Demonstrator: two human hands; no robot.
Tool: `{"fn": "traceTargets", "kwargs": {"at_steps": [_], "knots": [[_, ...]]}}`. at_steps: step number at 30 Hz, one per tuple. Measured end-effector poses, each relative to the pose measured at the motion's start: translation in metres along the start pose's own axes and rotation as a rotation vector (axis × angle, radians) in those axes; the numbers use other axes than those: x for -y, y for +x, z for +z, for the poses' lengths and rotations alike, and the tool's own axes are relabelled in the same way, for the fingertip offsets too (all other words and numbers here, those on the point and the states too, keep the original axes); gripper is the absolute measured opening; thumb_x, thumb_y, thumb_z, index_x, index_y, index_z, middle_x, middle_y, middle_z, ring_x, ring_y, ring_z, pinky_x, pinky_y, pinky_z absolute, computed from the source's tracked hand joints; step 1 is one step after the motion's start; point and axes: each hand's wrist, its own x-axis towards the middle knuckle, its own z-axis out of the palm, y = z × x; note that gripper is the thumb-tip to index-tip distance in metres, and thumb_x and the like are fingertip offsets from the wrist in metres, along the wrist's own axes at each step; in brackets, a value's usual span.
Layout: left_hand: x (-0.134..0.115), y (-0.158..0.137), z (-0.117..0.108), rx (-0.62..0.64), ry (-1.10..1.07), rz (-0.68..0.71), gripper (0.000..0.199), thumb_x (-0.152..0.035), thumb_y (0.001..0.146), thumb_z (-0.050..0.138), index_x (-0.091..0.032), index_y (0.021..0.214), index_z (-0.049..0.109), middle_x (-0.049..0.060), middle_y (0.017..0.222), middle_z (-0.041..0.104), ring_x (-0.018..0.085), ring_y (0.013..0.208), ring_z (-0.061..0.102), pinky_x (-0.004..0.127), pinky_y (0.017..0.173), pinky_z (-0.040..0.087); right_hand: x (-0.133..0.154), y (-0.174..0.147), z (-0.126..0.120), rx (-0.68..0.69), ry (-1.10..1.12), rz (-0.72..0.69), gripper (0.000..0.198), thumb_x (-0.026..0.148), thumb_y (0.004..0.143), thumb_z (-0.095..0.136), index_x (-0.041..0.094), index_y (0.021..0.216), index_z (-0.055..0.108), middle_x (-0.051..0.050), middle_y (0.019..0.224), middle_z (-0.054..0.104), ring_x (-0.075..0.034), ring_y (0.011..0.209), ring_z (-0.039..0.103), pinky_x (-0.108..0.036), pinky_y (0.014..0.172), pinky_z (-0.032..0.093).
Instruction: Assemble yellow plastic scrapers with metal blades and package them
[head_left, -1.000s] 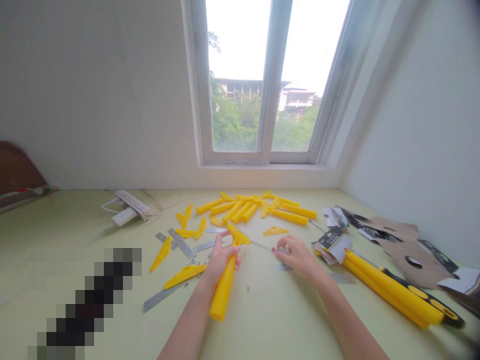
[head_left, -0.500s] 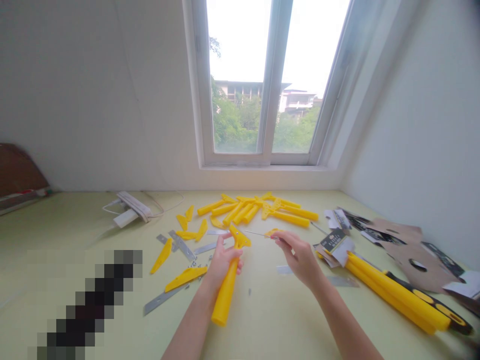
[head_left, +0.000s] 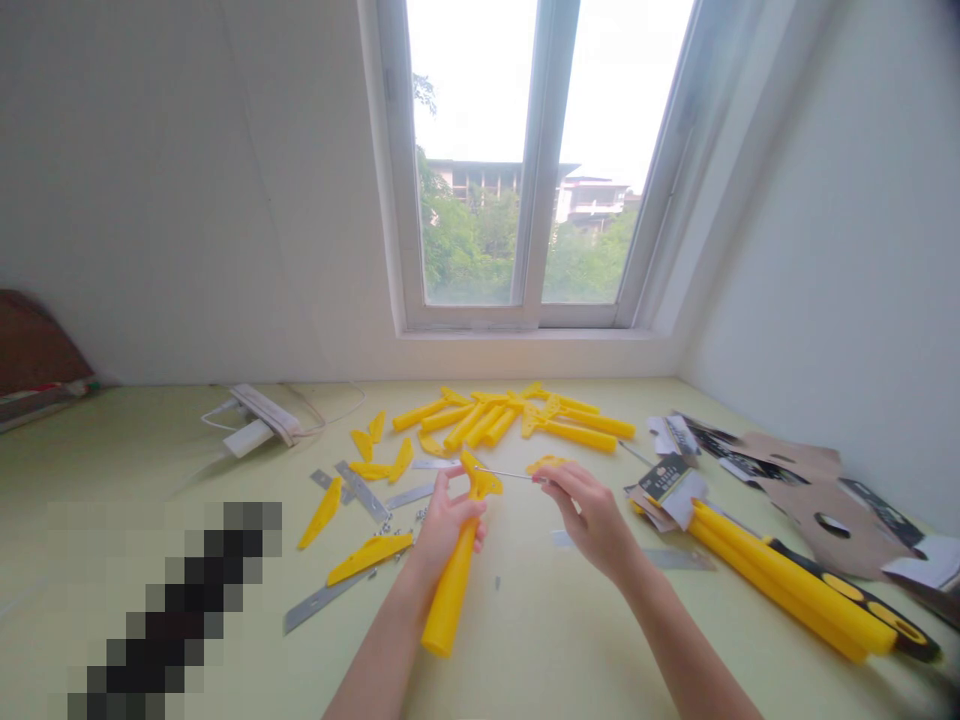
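Observation:
My left hand [head_left: 447, 528] is closed round a yellow scraper handle [head_left: 448, 590], whose round grip points down toward me and whose flared head is at the top. My right hand [head_left: 589, 515] is closed on a thin screwdriver [head_left: 510, 474]; its grip is hidden in the fingers. The shaft runs left, and its tip is at the flared head of the handle. Left of my hands lie yellow blade covers [head_left: 371, 557], grey metal blades [head_left: 322, 605] and several small screws [head_left: 386, 524]. One small metal piece [head_left: 497, 582] lies between my forearms.
Several yellow scraper handles [head_left: 480, 425] are heaped below the window. A white power strip [head_left: 262, 414] with cables stands at the back left. On the right are packaged long yellow tools [head_left: 795, 585], brown card packaging [head_left: 802, 500] and a metal blade [head_left: 679, 559].
My right hand has moved slightly left, bringing the screwdriver tip from beside the scraper handle's head onto it. My left hand holds the handle almost unmoved.

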Motion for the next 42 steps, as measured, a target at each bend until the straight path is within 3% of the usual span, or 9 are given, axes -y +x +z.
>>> {"fn": "traceTargets", "kwargs": {"at_steps": [12, 18, 23, 28, 33, 42], "knots": [[0.002, -0.002, 0.002, -0.015, 0.058, 0.041, 0.056, -0.019, 0.063, 0.059, -0.023, 0.111, 0.032, -0.002, 0.074, 0.057, 0.007, 0.039, 0.047, 0.019, 0.036, 0.036, 0.003, 0.001, -0.002, -0.007, -0.097, -0.043, 0.019, 0.018, 0.089, 0.04, 0.02, 0.094, 0.058, -0.006, 0.088, 0.063, -0.019, 0.088, 0.058, -0.032, 0.079, 0.047], [0.005, 0.001, 0.0, -0.034, 0.098, 0.047, 0.056, -0.019, 0.062, 0.06, -0.024, 0.112, 0.033, 0.001, 0.084, 0.058, 0.006, 0.038, 0.047, 0.02, 0.034, 0.036, 0.007, 0.0, -0.002, -0.08, -0.154, -0.116, 0.02, 0.018, 0.087, 0.045, 0.02, 0.103, 0.057, -0.007, 0.089, 0.064, -0.02, 0.089, 0.058, -0.034, 0.08, 0.047], [0.004, -0.002, 0.002, -0.041, 0.138, 0.052, 0.053, -0.019, 0.064, 0.058, -0.024, 0.111, 0.034, 0.001, 0.085, 0.059, 0.005, 0.038, 0.047, 0.019, 0.034, 0.036, 0.01, -0.002, -0.001, -0.1, -0.042, -0.025, 0.008, 0.025, 0.085, 0.052, 0.019, 0.088, 0.057, -0.004, 0.081, 0.063, -0.016, 0.076, 0.058, -0.028, 0.069, 0.048], [0.002, -0.008, 0.008, -0.034, 0.152, 0.067, 0.053, -0.017, 0.064, 0.056, -0.024, 0.112, 0.034, 0.002, 0.085, 0.059, 0.005, 0.038, 0.046, 0.018, 0.035, 0.036, 0.012, 0.0, -0.002, -0.07, -0.085, 0.059, 0.021, 0.029, 0.089, 0.044, 0.019, 0.073, 0.053, -0.003, 0.068, 0.057, -0.016, 0.067, 0.053, -0.028, 0.062, 0.043], [-0.001, -0.01, 0.01, -0.016, 0.157, 0.067, 0.055, -0.017, 0.066, 0.055, -0.024, 0.115, 0.032, 0.002, 0.086, 0.059, 0.005, 0.038, 0.046, 0.018, 0.035, 0.035, 0.012, -0.001, -0.001, -0.058, -0.047, 0.151, 0.013, 0.03, 0.09, 0.038, 0.02, 0.086, 0.046, -0.002, 0.076, 0.054, -0.015, 0.071, 0.052, -0.028, 0.065, 0.042], [0.001, -0.008, 0.007, 0.01, 0.123, 0.058, 0.055, -0.019, 0.065, 0.057, -0.024, 0.114, 0.033, 0.002, 0.087, 0.06, 0.005, 0.039, 0.047, 0.018, 0.035, 0.036, 0.015, 0.001, -0.003, -0.156, -0.017, 0.069, 0.013, 0.03, 0.086, 0.049, 0.02, 0.078, 0.05, -0.001, 0.069, 0.055, -0.014, 0.063, 0.052, -0.025, 0.059, 0.042]]}}
